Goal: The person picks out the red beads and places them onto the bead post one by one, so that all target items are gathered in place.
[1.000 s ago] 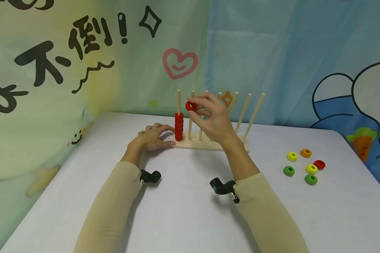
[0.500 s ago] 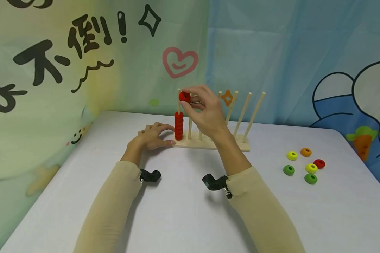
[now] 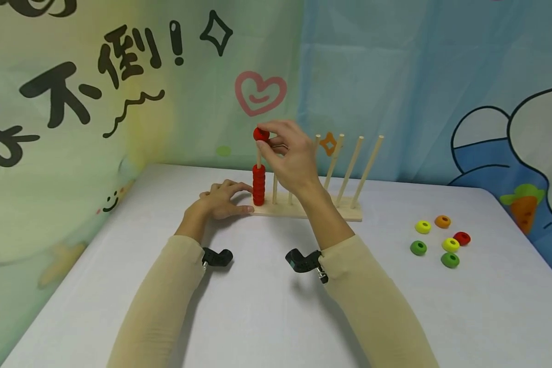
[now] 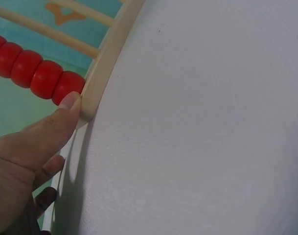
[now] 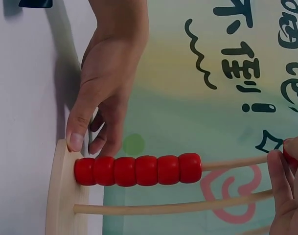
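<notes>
A wooden peg stand point(image 3: 313, 210) with a row of upright pegs stands on the table. Red beads point(image 3: 258, 185) are stacked on its leftmost peg, seen closely in the right wrist view as a red column point(image 5: 136, 170). My left hand point(image 3: 223, 200) holds the left end of the base; in the left wrist view its thumb point(image 4: 68, 104) presses there beside the lowest bead. Up at the tip of the leftmost peg, my right hand point(image 3: 293, 156) pinches another red bead point(image 3: 260, 134) between thumb and fingers. That hand hides the upper parts of some neighbouring pegs.
Loose beads lie on the right of the white table point(image 3: 257, 306): two yellow, two green, an orange one point(image 3: 442, 221) and a red one point(image 3: 462, 238). A printed cloth backdrop point(image 3: 363, 76) hangs behind. Bare pegs point(image 3: 367, 171) rise on the stand's right side.
My right hand has carried the red bead leftward and slightly up, from beside the second peg to the top of the leftmost peg. The left hand has stayed on the base.
</notes>
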`<state>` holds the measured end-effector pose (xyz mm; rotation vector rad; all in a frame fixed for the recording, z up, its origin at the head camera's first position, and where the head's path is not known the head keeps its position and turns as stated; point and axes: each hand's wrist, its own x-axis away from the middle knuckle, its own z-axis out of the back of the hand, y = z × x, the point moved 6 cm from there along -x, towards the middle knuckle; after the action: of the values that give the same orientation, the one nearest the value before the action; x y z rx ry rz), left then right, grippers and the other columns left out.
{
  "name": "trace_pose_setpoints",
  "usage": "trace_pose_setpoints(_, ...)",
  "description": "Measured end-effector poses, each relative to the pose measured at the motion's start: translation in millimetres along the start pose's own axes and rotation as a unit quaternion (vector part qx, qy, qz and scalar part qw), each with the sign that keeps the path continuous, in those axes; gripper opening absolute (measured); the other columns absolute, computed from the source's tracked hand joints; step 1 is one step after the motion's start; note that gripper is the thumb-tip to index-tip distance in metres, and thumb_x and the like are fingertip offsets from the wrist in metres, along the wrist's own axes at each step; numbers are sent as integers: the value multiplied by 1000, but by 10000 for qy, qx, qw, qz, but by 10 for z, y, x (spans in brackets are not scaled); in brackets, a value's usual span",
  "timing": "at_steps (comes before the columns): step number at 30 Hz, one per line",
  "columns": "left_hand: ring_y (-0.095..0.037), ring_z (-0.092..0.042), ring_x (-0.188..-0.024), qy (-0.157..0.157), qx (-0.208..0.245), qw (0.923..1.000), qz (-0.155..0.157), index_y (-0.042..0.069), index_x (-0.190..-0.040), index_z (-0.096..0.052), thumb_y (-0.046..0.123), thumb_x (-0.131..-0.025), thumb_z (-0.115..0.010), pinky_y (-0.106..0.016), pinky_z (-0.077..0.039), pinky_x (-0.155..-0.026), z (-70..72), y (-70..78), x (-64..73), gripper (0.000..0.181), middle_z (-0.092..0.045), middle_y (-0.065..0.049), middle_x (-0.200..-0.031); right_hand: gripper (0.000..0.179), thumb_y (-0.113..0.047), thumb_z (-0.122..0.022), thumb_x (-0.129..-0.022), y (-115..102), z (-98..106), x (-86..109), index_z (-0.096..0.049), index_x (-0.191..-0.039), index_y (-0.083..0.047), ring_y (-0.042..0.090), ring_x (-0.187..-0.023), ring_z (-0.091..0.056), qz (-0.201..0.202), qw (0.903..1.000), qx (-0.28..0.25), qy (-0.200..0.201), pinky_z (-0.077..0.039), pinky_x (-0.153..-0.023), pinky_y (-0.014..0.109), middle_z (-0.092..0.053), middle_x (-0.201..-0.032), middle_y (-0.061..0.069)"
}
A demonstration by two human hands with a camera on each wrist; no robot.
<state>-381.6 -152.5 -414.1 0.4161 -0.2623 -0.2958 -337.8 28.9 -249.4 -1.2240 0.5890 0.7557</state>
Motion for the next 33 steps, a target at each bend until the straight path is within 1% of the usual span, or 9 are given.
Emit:
trace_pose_setpoints(5,-39,-27,-135,12,13,10000,-8,44,-142,-43,69,-84,-61,-69,-25,-99,2,-6,20,65,-29,-6,-154,25,-5,-68,-92,14,-37,-19,-69,-117,-4,15,-84,-68,-217,9996,163,-81,-56,-79,25,-61,-113,4)
trace_pose_setpoints(12,-39,-28,-134,23,-21,10000,-9,46,-141,-44,71,-83,-61,-67,-26,-98,-4,-14,1,65,-30,-5,-154,25,-6,-67,-92,-6,-38,-67,-69,-117,-3,18,-80,-70,-254,9972,702,-46,-56,-76,25,-62,-111,8)
trace_pose_setpoints(14,-39,-28,-135,27,-33,10000,-6,45,-141,-44,71,-83,-61,-66,-27,-98,3,-18,6,65,-30,-6,-153,25,-7,-67,-92,-13,-37,-80,-69,-117,-3,18,-79,-71,-298,9963,810,-57,-56,-75,24,-63,-111,8)
trace_pose_setpoints(16,-39,-28,-135,26,-11,10000,-2,45,-141,-44,70,-83,-62,-67,-26,-98,9,-18,11,65,-30,-6,-153,25,-7,-67,-92,-11,-41,-86,-70,-117,-4,17,-78,-71,-352,9959,830,-91,-56,-74,24,-63,-111,7)
trace_pose_setpoints(19,-40,-27,-135,11,3,10000,-5,44,-141,-45,69,-83,-63,-67,-26,-98,13,-18,17,65,-30,-7,-154,26,-7,-66,-93,-2,-55,-84,-69,-118,-3,16,-73,-71,-440,9960,763,-153,-56,-68,24,-62,-110,7)
trace_pose_setpoints(23,-40,-27,-134,2,-1,10000,11,44,-141,-45,68,-84,-62,-68,-26,-98,8,-14,18,65,-30,-7,-154,30,-9,-66,-94,20,-75,-65,-67,-124,-6,13,-68,-69,-562,9944,858,-235,-55,-62,23,-62,-114,7)
trace_pose_setpoints(26,-40,-27,-135,2,4,10000,20,44,-141,-45,68,-84,-62,-68,-26,-99,-1,-17,17,65,-30,-7,-154,35,-12,-66,-94,32,-83,-45,-65,-129,-10,12,-68,-68,-622,9930,965,-270,-55,-63,22,-62,-121,5)
trace_pose_setpoints(29,-40,-27,-135,10,15,10000,18,44,-141,-45,68,-84,-62,-69,-25,-99,-4,-19,15,64,-30,-7,-154,38,-12,-66,-94,34,-78,-33,-63,-132,-12,13,-69,-68,-601,9937,915,-254,-55,-65,22,-60,-127,6)
trace_pose_setpoints(33,-40,-27,-135,22,-28,10000,28,44,-141,-45,68,-84,-62,-69,-25,-99,1,-21,9,64,-30,-6,-154,38,-11,-66,-94,22,-48,-29,-63,-131,-12,16,-70,-69,-478,9955,795,-178,-56,-66,24,-59,-127,5)
